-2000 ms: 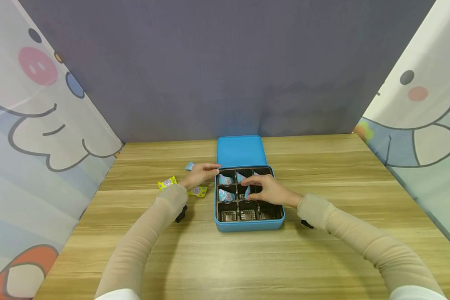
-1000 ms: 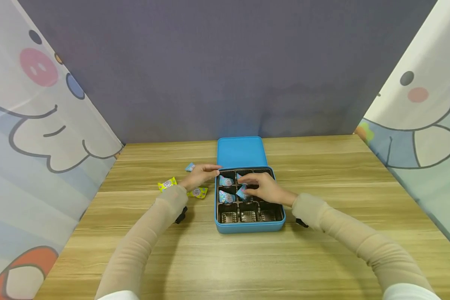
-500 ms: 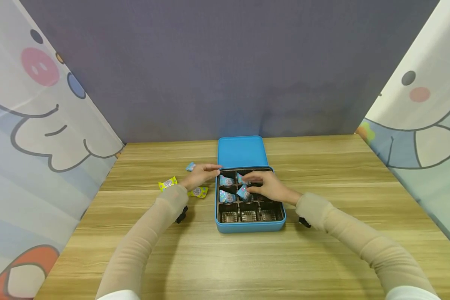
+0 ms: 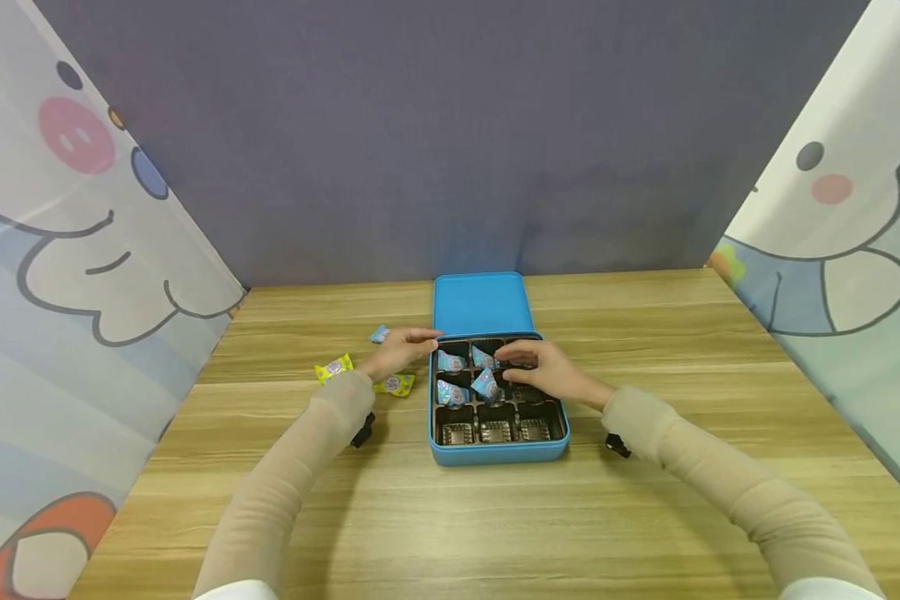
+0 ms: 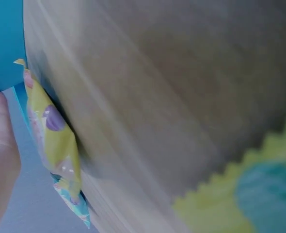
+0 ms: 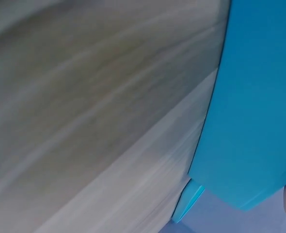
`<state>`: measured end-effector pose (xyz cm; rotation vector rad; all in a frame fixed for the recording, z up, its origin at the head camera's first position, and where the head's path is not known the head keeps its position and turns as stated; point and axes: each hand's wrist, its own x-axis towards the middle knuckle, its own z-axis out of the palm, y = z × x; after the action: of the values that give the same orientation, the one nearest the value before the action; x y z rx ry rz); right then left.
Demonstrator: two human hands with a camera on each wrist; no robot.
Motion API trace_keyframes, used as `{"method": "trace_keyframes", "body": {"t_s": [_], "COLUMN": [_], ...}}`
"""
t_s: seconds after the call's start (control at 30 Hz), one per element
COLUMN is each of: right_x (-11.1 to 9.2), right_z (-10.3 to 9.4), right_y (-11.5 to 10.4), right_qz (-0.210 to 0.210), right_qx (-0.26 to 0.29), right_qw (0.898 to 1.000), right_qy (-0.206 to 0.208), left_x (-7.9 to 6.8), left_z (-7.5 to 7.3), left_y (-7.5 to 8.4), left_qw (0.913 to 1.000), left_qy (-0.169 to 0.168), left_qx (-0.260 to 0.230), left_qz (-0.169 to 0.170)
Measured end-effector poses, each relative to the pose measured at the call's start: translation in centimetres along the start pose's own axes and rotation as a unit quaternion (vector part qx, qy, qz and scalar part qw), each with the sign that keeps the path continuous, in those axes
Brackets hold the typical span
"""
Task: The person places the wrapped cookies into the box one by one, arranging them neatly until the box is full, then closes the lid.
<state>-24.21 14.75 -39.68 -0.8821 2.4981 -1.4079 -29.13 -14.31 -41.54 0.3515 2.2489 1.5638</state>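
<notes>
A blue tin box (image 4: 498,452) stands on the table, its black divided tray (image 4: 476,412) facing up. Blue wrapped candies sit in the back-left, back-middle, middle-left and centre compartments. The centre candy (image 4: 486,385) lies tilted in its compartment. My right hand (image 4: 547,371) hovers over the tray's right side, thumb and fingers apart, with nothing between them; it covers part of the right compartments. My left hand (image 4: 401,350) touches the box's back-left corner with its fingertips. In the left wrist view, its fingers (image 5: 0,121) lie against the blue wall.
The blue lid (image 4: 483,302) lies behind the box. Left of it, on the wooden table (image 4: 450,525), are two yellow candies, one (image 4: 334,367) farther left and one (image 4: 395,384) beside my left wrist, plus a blue candy (image 4: 379,333). A grey panel (image 4: 450,142) rises behind.
My right hand lowered a blue candy into the centre compartment, let go of it and drew slightly back to the right. My left hand has stayed at the box corner.
</notes>
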Motion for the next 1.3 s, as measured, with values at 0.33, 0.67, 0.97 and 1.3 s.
{"method": "trace_keyframes", "body": {"t_s": [0.33,0.67,0.97,1.3], "right_x": [-0.5,-1.8,-1.8,0.0], "right_z": [-0.9,-2.4,-4.5,-5.7], "right_y": [0.6,0.7,0.9,1.4], "right_qz": [0.004,0.026,0.037,0.056], "right_qx": [0.01,0.052,0.033,0.013], "right_qw": [1.0,0.998,0.997,0.995], "right_qy": [0.011,0.037,0.066,0.081], "left_x": [-0.4,-2.3,-6.0,-8.6], "left_z": [-0.3,-1.4,-1.3,-1.1], "left_y": [1.4,4.1,5.3,4.6], "left_qw": [0.9963,0.9907,0.9858,0.9839], "left_qy": [0.002,0.053,0.1,0.116], "left_qx": [0.084,0.123,0.115,0.108], "left_qz": [-0.021,0.024,0.07,0.082]}}
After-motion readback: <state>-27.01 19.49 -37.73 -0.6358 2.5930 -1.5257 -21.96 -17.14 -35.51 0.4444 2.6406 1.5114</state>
